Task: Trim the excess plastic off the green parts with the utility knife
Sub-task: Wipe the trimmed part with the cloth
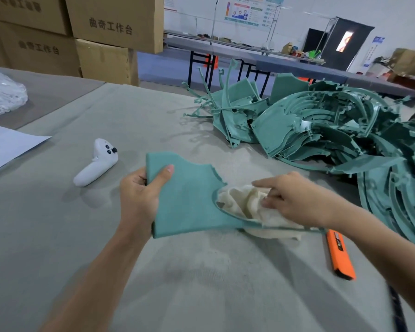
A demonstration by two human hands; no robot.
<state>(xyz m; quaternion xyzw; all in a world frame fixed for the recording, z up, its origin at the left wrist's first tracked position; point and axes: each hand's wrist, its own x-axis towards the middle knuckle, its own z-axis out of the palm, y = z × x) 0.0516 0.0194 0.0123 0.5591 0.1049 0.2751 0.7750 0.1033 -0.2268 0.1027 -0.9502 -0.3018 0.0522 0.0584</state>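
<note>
Now left hand [139, 200] grips green part [187, 202], thin arm pointing right.

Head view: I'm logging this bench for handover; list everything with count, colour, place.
held green part: one, green, above table centre
pile of green parts: many, green, table's far right
cloth: one, cream, at held part's cutout
utility knife: one, orange, table right
controller: one, white, table left
paper sheet: one, white, left edge
plastic bag: one, clear, far left
cardboard boxes: several, brown, back left
table: one, grey
left hand: one, grips held green part
right hand: one, holds cloth
</note>
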